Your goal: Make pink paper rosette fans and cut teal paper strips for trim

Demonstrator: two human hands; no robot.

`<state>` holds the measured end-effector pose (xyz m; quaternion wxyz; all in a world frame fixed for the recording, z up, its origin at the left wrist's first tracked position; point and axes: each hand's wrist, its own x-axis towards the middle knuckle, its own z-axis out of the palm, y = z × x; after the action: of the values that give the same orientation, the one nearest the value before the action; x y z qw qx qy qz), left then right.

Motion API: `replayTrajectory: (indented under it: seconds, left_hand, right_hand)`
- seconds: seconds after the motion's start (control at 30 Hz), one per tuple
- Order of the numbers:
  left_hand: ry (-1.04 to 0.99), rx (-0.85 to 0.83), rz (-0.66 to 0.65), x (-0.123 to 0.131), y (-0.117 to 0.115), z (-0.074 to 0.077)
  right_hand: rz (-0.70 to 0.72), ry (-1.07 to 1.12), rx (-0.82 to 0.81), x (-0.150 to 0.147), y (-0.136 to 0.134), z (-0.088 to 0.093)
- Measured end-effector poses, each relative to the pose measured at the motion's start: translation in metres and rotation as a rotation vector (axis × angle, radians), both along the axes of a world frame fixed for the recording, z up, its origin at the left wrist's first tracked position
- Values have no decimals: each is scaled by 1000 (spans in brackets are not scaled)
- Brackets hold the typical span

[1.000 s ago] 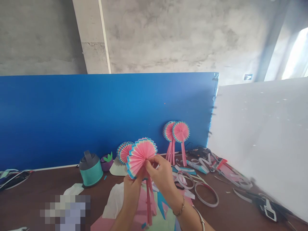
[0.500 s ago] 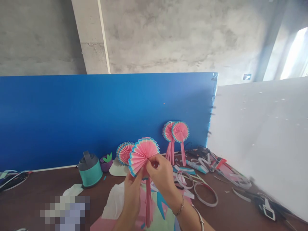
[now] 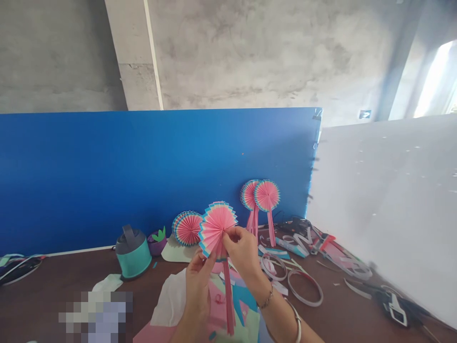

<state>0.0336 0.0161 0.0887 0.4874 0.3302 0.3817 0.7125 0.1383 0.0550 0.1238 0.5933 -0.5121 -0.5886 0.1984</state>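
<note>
Fan (image 3: 217, 221), right grip (image 3: 243, 250) pinched at centre

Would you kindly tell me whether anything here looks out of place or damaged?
Nothing looks damaged, but the table is untidy: a white ring and a curled strip lie loose at right. The pink fan held by the left hand and right hand appears intact.

A bare grey concrete wall (image 3: 250, 52), crossed by a pale pillar (image 3: 134, 52), rises behind a blue partition (image 3: 107, 166) bordering a dark brown table (image 3: 84, 267). At right, a white panel (image 3: 389, 181) meets the partition at a corner, while bright light glares from a window (image 3: 432, 81) and a small sign (image 3: 364, 114) marks the wall.
</note>
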Motion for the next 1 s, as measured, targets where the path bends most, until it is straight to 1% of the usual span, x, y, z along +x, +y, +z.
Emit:
replayTrajectory:
  seconds: [0.1, 0.23, 0.33, 0.43, 0.53, 0.7, 1.0]
  left_hand:
    - [145, 22, 70, 1, 3, -9]
    - [226, -3, 118, 3, 7, -23]
    - [261, -41, 130, 3, 13, -40]
    - [280, -54, 126, 2, 19, -55]
    - [324, -48, 149, 2, 20, -62]
    - [369, -2, 133, 4, 18, -62]
    - [396, 11, 121, 3, 22, -69]
  right_hand:
    - [-80, 6, -19, 10, 19, 3]
    - [-280, -89, -4, 19, 57, 21]
    - [-346, -193, -25, 15, 85, 35]
    - [-378, -306, -48, 6, 106, 41]
    - [-380, -359, -56, -1, 122, 39]
    - [-389, -436, -103, -5, 139, 27]
    - [-413, -510, -182, -7, 143, 8]
